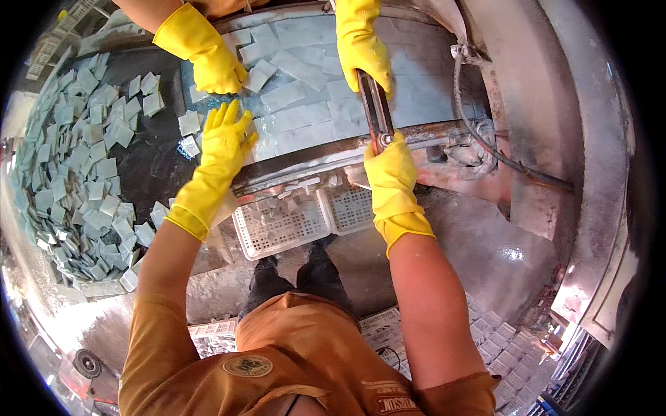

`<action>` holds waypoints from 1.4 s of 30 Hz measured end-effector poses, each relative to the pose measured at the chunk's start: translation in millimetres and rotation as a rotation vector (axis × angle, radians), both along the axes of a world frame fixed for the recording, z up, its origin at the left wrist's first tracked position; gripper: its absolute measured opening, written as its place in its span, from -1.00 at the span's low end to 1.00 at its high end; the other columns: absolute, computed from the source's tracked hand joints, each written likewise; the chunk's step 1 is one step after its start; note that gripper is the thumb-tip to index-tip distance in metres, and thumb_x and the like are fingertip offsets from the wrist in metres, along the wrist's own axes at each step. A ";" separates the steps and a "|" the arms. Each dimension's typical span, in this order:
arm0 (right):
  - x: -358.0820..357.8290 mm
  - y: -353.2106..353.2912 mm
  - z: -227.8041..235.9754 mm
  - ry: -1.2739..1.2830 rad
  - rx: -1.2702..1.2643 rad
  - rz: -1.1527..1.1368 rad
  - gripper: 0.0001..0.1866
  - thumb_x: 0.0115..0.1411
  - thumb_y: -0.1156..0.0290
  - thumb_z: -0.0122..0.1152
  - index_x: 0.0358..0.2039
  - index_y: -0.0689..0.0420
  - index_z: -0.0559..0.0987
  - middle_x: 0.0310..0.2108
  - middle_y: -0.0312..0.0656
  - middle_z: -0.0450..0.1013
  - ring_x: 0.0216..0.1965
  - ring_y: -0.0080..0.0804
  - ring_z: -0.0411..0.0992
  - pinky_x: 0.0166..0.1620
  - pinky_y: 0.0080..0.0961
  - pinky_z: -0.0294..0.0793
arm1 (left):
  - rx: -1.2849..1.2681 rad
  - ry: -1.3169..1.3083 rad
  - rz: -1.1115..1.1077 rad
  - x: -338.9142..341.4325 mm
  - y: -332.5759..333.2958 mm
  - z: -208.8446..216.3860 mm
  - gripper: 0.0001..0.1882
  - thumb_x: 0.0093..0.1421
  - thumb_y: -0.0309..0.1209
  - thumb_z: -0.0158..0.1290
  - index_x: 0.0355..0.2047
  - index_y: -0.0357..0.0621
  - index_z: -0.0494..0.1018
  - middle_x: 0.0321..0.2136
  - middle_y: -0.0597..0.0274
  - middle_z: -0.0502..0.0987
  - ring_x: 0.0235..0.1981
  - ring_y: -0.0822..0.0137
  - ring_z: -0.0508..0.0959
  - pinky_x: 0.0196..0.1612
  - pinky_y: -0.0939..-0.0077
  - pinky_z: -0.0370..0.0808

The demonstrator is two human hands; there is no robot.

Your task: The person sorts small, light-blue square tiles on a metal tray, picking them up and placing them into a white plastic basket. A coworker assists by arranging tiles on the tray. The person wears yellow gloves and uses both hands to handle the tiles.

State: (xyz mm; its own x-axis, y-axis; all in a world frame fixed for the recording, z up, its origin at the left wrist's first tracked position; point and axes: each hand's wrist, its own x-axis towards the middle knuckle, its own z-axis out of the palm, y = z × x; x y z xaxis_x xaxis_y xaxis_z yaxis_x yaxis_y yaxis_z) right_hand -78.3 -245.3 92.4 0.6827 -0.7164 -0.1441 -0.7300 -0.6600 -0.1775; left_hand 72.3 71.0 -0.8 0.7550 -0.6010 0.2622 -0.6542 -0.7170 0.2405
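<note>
My left hand (220, 149), in a yellow rubber glove, lies over the wet work surface with its fingers stretched out beside loose pale tiles (189, 123). My right hand (393, 173), gloved the same, is closed on the near end of a long metal bar (375, 109). The bar crosses pale flat tiles (312, 125) laid edge to edge. Across the table, another person's yellow-gloved hand (363, 52) grips the bar's far end. That person's other gloved hand (214, 68) is close to my left fingertips, and what lies under it is hidden.
A large heap of small greenish-white tiles (76, 166) covers the left side of the dark table (163, 177). White perforated baskets (281, 232) sit below the near edge, above my legs. A hose (479, 135) hangs at the right, beside a pale machine frame (534, 118).
</note>
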 end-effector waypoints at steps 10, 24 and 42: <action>-2.0 -0.2 2.3 -0.008 -0.025 -0.011 -0.37 0.17 0.07 0.46 0.15 0.19 0.59 -0.13 0.11 0.71 -0.08 0.17 0.69 -0.03 0.03 0.68 | -0.212 0.123 0.033 -22.8 -30.0 21.8 -0.40 0.15 -0.18 0.41 0.19 -0.06 0.63 0.14 -0.16 0.62 0.15 -0.25 0.58 0.29 -0.04 0.48; -0.2 -3.4 2.5 0.031 0.034 -0.005 -0.35 0.18 0.03 0.47 0.17 0.14 0.56 -0.06 0.14 0.68 -0.01 0.19 0.68 0.04 0.08 0.69 | 0.236 0.149 -0.044 45.2 50.1 26.5 -0.41 0.18 -0.14 0.35 0.23 0.06 0.61 0.39 -0.16 0.45 0.41 -0.23 0.40 0.49 -0.12 0.24; 1.0 -0.5 2.7 0.010 -0.004 -0.011 -0.37 0.20 0.01 0.45 0.14 0.15 0.58 -0.09 0.12 0.69 -0.05 0.18 0.69 0.01 0.06 0.69 | 0.012 0.133 -0.099 17.2 73.9 49.5 -0.51 0.18 -0.36 0.35 0.13 -0.12 0.61 0.32 -0.06 0.54 0.38 -0.20 0.46 0.47 -0.07 0.33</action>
State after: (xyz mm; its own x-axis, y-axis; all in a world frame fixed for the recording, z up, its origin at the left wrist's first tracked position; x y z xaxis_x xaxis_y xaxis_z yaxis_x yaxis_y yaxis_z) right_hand -77.3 -245.8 95.0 0.6731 -0.7245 -0.1484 -0.7391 -0.6524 -0.1675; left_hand 89.5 145.0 48.7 0.7196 -0.6765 0.1564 -0.6848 -0.6542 0.3211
